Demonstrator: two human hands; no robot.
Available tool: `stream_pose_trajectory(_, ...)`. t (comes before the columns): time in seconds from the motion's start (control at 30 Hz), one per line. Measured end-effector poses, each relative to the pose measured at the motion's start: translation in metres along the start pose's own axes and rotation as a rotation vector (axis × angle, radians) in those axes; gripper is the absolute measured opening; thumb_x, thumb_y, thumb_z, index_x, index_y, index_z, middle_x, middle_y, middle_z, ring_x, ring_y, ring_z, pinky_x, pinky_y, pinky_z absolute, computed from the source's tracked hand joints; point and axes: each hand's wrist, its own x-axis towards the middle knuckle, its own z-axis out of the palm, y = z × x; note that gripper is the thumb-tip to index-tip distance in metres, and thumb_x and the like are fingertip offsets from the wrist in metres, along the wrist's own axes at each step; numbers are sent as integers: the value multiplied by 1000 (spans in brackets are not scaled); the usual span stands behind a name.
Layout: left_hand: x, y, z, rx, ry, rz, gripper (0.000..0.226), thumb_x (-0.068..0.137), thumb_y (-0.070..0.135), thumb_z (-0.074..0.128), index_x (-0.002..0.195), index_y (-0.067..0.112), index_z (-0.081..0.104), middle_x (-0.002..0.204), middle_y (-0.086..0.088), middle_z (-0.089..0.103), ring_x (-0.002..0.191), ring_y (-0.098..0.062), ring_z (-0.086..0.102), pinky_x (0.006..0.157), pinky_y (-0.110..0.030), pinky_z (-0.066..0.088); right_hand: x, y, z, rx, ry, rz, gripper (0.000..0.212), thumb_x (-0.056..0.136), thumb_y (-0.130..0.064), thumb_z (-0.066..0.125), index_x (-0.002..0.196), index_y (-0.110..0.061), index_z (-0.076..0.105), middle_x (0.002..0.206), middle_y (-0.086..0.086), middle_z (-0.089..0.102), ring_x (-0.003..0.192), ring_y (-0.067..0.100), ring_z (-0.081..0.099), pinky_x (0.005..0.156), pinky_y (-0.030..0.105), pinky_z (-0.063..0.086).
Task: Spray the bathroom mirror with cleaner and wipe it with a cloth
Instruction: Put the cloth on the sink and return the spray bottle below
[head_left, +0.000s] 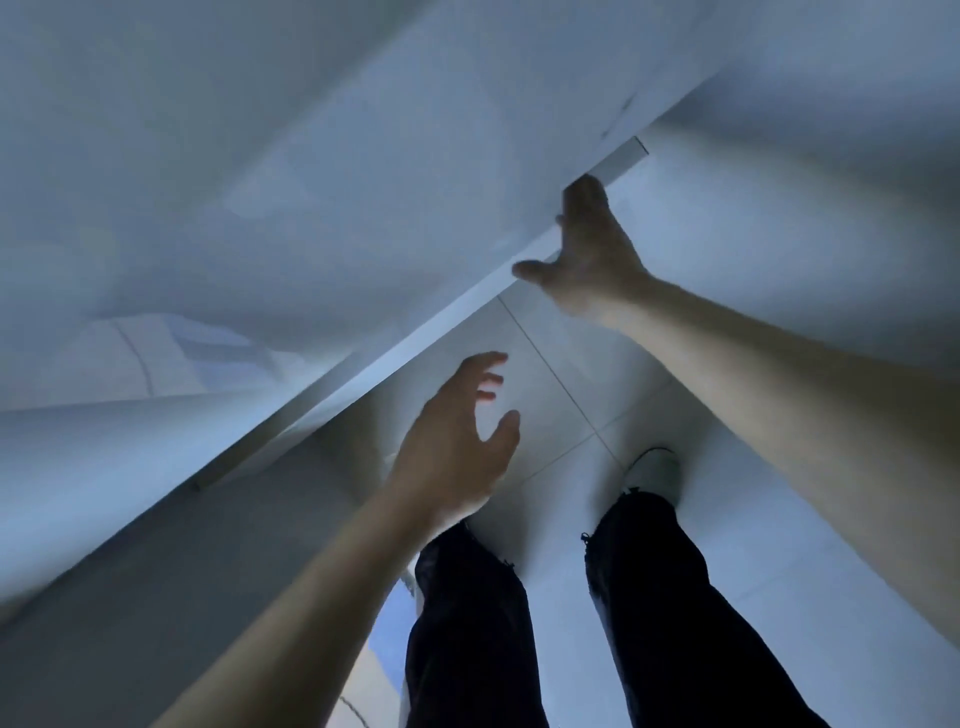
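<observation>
Gripping white panel edge (395, 358): right hand (592, 249); left hand (457, 441) empty (blurred).

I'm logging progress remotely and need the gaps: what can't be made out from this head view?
- Right hand: fingertips hidden behind the white panel edge, so the grip is unclear.
- Left hand: open and empty, motion-blurred.
- Spray bottle, cloth: not in view.
- Mirror: cannot be identified; the upper left is a blurred pale surface.
- Left foot: hidden by the left forearm and the dark trouser leg.
</observation>
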Motion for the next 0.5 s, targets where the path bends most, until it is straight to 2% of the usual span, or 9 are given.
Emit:
stream_pose_trajectory(0.07,-7,22,-1,2,-48,22,38,99,25,59,136,34,54,121,15,64,113,-2,60,104,-32,49,-26,3,-13,16,4,55,80,87,-22,77,152,-20,30,148,5,38,113,19,63,98,35,53)
stream_pose_trajectory(0.13,-14,44,-2,24,-91,62,30,99,22,56,128,30,61,115,13,67,105,-3,62,101,-33,51,-68,12,-29,-19,61,82,47,92,-16,70,133,-23,49,130,3,51,94,13,68,85,28,55)
stream_pose_trajectory(0.2,-21,68,-4,29,-120,82,27,98,19,53,120,27,67,107,12,70,95,-5,64,97,-34,54,-109,15,-46,14,134,116,25,95,-8,60,110,-27,56,110,0,59,78,10,69,77,33,57)
stream_pose_trajectory(0.27,-30,96,-9,2,-137,84,25,97,18,52,114,28,69,102,11,71,90,-7,65,93,-37,57,-145,6,-65,80,170,174,27,94,3,49,95,-23,55,100,7,64,70,10,70,72,34,57)
stream_pose_trajectory(0.37,-43,137,-19,-43,-111,119,23,97,15,52,105,26,71,97,10,73,88,-10,70,89,-40,59,-178,-17,-91,202,175,245,37,92,10,42,82,-25,51,95,12,62,61,10,69,63,21,52)
stream_pose_trajectory(0.5,-58,180,-41,-113,-49,148,25,100,8,48,97,18,71,87,6,75,81,-9,72,84,-36,59,-194,-52,-112,327,207,203,25,93,6,45,88,-16,56,87,-3,61,65,20,70,66,32,54)
